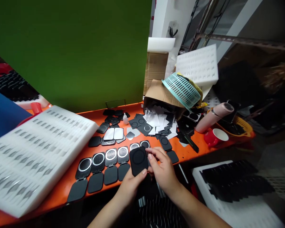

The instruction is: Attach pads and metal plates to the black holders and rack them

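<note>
My left hand (130, 186) grips a flat black square pad with a ring mark (138, 160), held from below with the thumb on its lower edge. My right hand (161, 167) is closed at the pad's right edge, fingertips pinching there. Both hands hover over the front edge of the orange table (61, 190). Just left of them lies a row of several opened black cases with round silver rings (104, 158).
A white foam tray with slots (35, 152) lies at the left. A cardboard box (161, 95) spills black and white pieces (156, 125). Nearby are a teal basket (181, 88), a pink cylinder (213, 117), a red cup (216, 136) and a small glue bottle (125, 118). Another white tray with black parts (237, 186) sits lower right.
</note>
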Demonstrator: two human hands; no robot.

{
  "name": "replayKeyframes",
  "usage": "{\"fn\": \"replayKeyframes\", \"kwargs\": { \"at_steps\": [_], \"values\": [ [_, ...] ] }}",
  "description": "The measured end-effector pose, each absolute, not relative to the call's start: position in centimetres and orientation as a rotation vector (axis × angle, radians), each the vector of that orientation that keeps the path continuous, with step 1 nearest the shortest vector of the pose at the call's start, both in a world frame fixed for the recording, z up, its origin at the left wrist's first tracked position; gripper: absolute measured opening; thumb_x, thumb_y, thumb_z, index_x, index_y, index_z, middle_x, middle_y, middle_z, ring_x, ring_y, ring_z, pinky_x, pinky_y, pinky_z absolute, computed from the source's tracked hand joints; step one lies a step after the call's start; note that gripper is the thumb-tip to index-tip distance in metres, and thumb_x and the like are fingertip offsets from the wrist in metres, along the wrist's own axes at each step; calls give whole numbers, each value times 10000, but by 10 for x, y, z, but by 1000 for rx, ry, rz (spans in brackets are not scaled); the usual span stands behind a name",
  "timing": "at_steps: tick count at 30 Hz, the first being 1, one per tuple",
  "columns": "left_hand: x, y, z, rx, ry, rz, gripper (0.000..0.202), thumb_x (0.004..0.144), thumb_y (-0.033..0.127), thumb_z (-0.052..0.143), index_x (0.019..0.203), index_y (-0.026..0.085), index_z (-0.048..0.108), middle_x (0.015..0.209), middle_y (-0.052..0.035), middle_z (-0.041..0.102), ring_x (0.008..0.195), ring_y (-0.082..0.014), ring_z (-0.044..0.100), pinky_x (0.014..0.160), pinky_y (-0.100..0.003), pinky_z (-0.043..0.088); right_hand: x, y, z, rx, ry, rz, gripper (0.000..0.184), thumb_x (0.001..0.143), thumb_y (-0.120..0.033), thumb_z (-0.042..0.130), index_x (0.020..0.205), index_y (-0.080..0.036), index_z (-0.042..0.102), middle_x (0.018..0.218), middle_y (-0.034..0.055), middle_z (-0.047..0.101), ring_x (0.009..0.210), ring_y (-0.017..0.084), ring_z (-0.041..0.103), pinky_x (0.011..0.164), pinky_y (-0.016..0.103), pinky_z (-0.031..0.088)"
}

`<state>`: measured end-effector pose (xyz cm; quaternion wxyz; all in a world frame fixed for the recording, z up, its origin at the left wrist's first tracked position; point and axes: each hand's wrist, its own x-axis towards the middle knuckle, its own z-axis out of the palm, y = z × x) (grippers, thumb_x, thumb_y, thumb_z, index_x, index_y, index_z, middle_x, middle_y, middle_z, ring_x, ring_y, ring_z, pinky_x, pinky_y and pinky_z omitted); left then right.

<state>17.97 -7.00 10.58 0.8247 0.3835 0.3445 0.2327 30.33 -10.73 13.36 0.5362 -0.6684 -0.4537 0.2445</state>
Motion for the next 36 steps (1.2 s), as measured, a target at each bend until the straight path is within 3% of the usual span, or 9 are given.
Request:
{"fn": "replayKeyframes", "kwargs": {
  "at_steps": [5,17,26,31,36],
  "values": [
    [181,-74,93,1207,873,663,476,777,325,539,1218,181,431,1233,-94,490,1144,-238,427,976,-383,307,292,-111,133,-1554,-1106,568,282,816,-218,437,1069,-227,560,1008,57,537,949,166,519,846,308,438],
    [177,-71,93,1683,858,733,456,840,272,433,1285,222,346,1247,-79,478,1137,-221,439,936,-343,350,283,-118,138,-1392,-926,788,288,815,-212,449,1083,-237,552,1036,50,528,985,164,510,886,319,426],
    [171,-61,106,1475,868,627,468,746,270,562,1204,244,472,1220,-37,512,1131,-241,442,940,-308,328,284,-115,136,-1390,-831,891,282,787,-234,495,1061,-211,559,1000,62,553,933,175,534,840,324,452],
    [171,-61,105,1596,851,594,466,775,271,523,1232,248,435,1253,-35,479,1123,-233,448,941,-316,326,288,-111,137,-1481,-892,821,215,774,-226,511,983,-196,553,947,48,575,886,164,539,817,314,444],
    [173,-66,102,1588,885,630,383,790,298,502,1167,227,505,1175,-60,543,1094,-243,471,915,-311,348,292,-106,132,-1531,-909,836,164,760,-263,533,908,-192,537,884,31,586,843,162,541,792,317,441]
  ]
}}
